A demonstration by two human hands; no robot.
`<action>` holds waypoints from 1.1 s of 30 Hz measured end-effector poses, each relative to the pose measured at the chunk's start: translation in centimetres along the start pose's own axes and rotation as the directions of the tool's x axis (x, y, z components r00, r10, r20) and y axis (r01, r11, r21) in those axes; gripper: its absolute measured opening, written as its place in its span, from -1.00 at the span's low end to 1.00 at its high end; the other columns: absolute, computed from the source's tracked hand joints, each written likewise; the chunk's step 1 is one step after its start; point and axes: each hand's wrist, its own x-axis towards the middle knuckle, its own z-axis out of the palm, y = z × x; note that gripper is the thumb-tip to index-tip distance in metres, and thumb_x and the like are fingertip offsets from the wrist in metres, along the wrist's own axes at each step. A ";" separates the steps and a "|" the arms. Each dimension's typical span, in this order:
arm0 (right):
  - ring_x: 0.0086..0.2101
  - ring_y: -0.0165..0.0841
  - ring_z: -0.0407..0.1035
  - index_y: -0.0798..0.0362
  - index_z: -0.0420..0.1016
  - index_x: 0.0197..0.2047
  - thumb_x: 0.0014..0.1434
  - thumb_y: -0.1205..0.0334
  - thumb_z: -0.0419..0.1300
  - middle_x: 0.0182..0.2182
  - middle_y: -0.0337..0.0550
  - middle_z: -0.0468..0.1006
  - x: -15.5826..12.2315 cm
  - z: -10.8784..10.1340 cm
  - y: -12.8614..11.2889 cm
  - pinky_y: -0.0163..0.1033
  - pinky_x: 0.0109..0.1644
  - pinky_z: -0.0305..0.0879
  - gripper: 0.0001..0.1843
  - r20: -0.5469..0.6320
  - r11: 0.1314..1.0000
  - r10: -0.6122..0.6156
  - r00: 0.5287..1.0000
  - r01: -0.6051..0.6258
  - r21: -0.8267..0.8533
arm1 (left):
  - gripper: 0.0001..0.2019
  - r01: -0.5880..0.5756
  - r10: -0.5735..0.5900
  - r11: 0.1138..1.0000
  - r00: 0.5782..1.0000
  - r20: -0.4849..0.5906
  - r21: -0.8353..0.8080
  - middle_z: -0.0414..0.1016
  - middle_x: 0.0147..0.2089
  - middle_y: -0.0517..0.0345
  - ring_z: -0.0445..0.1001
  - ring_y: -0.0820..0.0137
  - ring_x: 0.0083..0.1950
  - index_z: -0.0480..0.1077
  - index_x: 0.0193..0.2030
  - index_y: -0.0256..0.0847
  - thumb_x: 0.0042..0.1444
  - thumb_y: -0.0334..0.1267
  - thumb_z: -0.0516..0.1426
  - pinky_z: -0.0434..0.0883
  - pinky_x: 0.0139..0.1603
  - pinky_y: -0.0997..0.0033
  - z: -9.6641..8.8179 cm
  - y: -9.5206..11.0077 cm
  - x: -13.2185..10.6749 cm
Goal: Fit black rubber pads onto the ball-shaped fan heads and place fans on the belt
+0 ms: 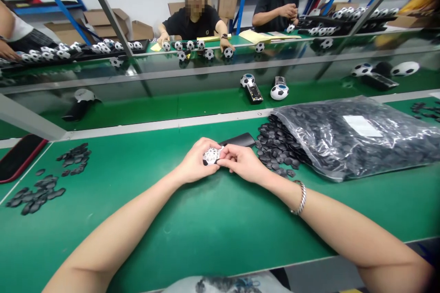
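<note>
My left hand (197, 163) is wrapped around a white and black soccer-ball-shaped device head (211, 155), holding it just above the green table. A black flat handle (239, 140) extends behind the hands to the right, apparently part of the same device. The thumb and fingers of my right hand (240, 161) are closed at the right edge of the ball. Any small part between those fingertips is hidden. Right of my hands lies a pile of small black rounded pieces (277, 142), spilling from a clear plastic bag (371, 142).
Small black pieces (36, 192) lie at left near a red-edged phone (20, 155). Beyond the metal rail, a green conveyor (178, 105) carries ball-headed devices (252, 89). Across it, a co-worker's hand (227, 46) touches a ball; another person (280, 7) works at right.
</note>
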 end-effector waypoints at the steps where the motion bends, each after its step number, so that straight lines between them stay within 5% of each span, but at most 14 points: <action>1: -0.54 -0.46 0.27 0.10 0.36 -0.42 0.04 0.28 0.20 -0.55 -0.30 0.41 0.0 0.0 0.1 -0.40 -0.47 0.18 -0.91 -0.005 0.999 -0.019 1.000 0.019 -0.033 | -0.64 0.009 -0.009 1.000 1.000 -0.010 0.003 0.32 -0.08 0.08 0.31 0.27 -0.01 0.30 -0.14 -0.17 -0.17 -0.39 0.15 0.27 0.06 0.17 0.1 0.1 0.0; 7: -0.53 -0.45 0.29 0.08 0.36 -0.43 0.08 0.30 0.22 -0.58 -0.33 0.40 0.2 -0.1 0.4 -0.40 -0.45 0.16 -0.89 -0.044 0.969 -0.038 0.998 0.026 -0.244 | -0.65 0.053 -0.053 0.999 0.997 -0.054 -0.008 0.32 -0.09 0.10 0.30 0.26 -0.01 0.32 -0.18 -0.15 -0.20 -0.40 0.14 0.26 0.06 0.17 0.7 0.0 0.0; 10: -0.54 -0.43 0.27 0.07 0.35 -0.44 0.15 0.21 0.19 -0.58 -0.31 0.39 0.2 -0.9 0.0 -0.38 -0.46 0.15 -0.83 -0.023 0.886 -0.105 0.994 0.083 -0.456 | -0.64 0.194 -0.207 0.960 0.977 -0.044 -0.204 0.34 -0.15 0.14 0.33 0.28 -0.07 0.34 -0.22 -0.16 -0.27 -0.37 0.20 0.28 0.00 0.23 0.4 -0.1 0.3; 13: -0.29 -0.25 0.32 0.06 0.40 -0.27 0.16 0.12 0.17 -0.32 -0.11 0.45 0.1 -2.8 -1.0 -0.22 -0.23 0.23 -0.82 0.037 0.622 -0.332 0.943 0.248 -0.743 | -0.64 0.466 -0.489 0.643 0.861 0.142 -0.609 0.39 -0.29 0.16 0.40 0.37 -0.27 0.33 -0.23 -0.21 -0.28 -0.30 0.21 0.36 -0.24 0.36 -1.0 -0.4 0.6; 16: -0.01 -0.01 0.15 0.05 0.24 0.08 0.02 0.07 0.27 0.02 0.06 0.29 0.7 -4.6 -1.3 0.01 0.00 0.14 -0.41 0.164 0.381 -0.457 0.874 0.359 -0.852 | -0.67 0.557 -0.547 0.392 0.781 0.301 -0.732 0.43 -0.41 0.05 0.43 0.33 -0.45 0.33 -0.28 -0.30 -0.14 -0.09 0.09 0.38 -0.47 0.34 -3.2 -0.9 0.5; 18: -0.01 -0.06 0.18 0.04 0.10 0.18 0.04 0.16 0.21 0.05 0.04 0.26 1.5 -5.0 -0.9 -0.02 -0.02 0.19 -0.34 0.272 0.352 -0.435 0.858 0.440 -0.826 | -0.61 0.602 -0.544 0.252 0.735 0.404 -0.757 0.44 -0.46 0.01 0.44 0.31 -0.51 0.34 -0.30 -0.34 -0.07 0.00 0.02 0.36 -0.55 0.35 -4.4 -1.3 0.2; 20: -0.08 -0.14 0.26 0.06 0.08 0.18 0.07 0.26 0.10 0.01 0.03 0.30 2.6 -4.5 -0.4 -0.11 -0.10 0.27 -0.40 0.311 0.411 -0.397 0.864 0.470 -0.781 | -0.55 0.612 -0.523 0.123 0.709 0.473 -0.781 0.45 -0.46 0.01 0.46 0.33 -0.51 0.34 -0.28 -0.34 -0.03 0.07 -0.02 0.37 -0.54 0.39 -5.3 -1.9 -0.1; 21: -0.12 -0.16 0.29 0.07 0.11 0.16 0.07 0.27 0.07 -0.02 0.03 0.32 3.3 -4.2 -0.1 -0.14 -0.14 0.29 -0.45 0.301 0.466 -0.376 0.876 0.460 -0.756 | -0.52 0.590 -0.529 0.133 0.722 0.446 -0.797 0.46 -0.43 0.01 0.47 0.33 -0.48 0.34 -0.26 -0.34 0.00 0.11 -0.05 0.39 -0.51 0.38 -5.8 -2.3 -0.1; 22: -0.14 -0.17 0.31 0.08 0.16 0.12 0.08 0.24 0.05 -0.04 0.03 0.34 4.2 -3.8 0.1 -0.16 -0.16 0.30 -0.50 0.281 0.528 -0.351 0.893 0.437 -0.728 | -0.47 0.556 -0.567 0.233 0.745 0.353 -0.798 0.47 -0.39 -0.01 0.49 0.33 -0.44 0.34 -0.23 -0.33 0.04 0.15 -0.11 0.42 -0.46 0.36 -6.2 -2.8 -0.1; 24: -0.22 -0.18 0.36 0.11 0.26 0.00 0.11 0.13 0.05 -0.14 0.02 0.41 6.6 -3.4 0.2 -0.19 -0.23 0.32 -0.60 0.231 0.647 -0.256 0.939 0.344 -0.681 | -0.43 0.492 -0.644 0.540 0.764 0.041 -0.683 0.49 -0.24 -0.06 0.50 0.30 -0.29 0.34 -0.16 -0.30 0.07 0.19 -0.14 0.45 -0.31 0.28 -7.7 -4.4 0.0; 26: -0.33 -0.18 0.39 0.13 0.33 -0.12 0.11 0.04 0.07 -0.29 -0.01 0.47 9.9 -3.5 0.0 -0.20 -0.32 0.31 -0.64 0.122 0.709 -0.116 0.986 0.168 -0.685 | -0.49 0.498 -0.645 0.743 0.712 -0.280 -0.447 0.44 -0.06 -0.09 0.46 0.27 -0.09 0.30 -0.08 -0.27 0.02 0.14 0.01 0.41 -0.14 0.25 -10.2 -6.4 0.1; 30: -0.35 -0.15 0.42 0.19 0.37 -0.19 0.12 0.06 0.12 -0.35 0.02 0.50 16.8 -4.6 -0.5 -0.24 -0.38 0.28 -0.66 -0.258 0.676 0.056 0.965 -0.227 -0.702 | -0.44 0.639 -0.620 0.744 0.552 -0.558 -0.195 0.24 0.15 -0.20 0.17 0.11 0.21 0.25 -0.03 -0.30 -0.15 -0.07 0.23 0.16 0.16 0.18 -17.2 -10.2 0.0; 33: -0.22 -0.13 0.40 0.24 0.37 -0.13 0.17 0.06 0.08 -0.25 0.13 0.47 20.3 -4.7 0.1 -0.23 -0.27 0.30 -0.62 -0.410 0.643 0.072 0.909 -0.356 -0.678 | -0.42 0.750 -0.592 0.657 0.453 -0.667 -0.073 0.17 0.17 -0.34 -0.02 -0.14 0.27 0.24 -0.06 -0.36 -0.20 -0.08 0.24 -0.01 0.19 -0.08 -21.9 -13.0 -0.4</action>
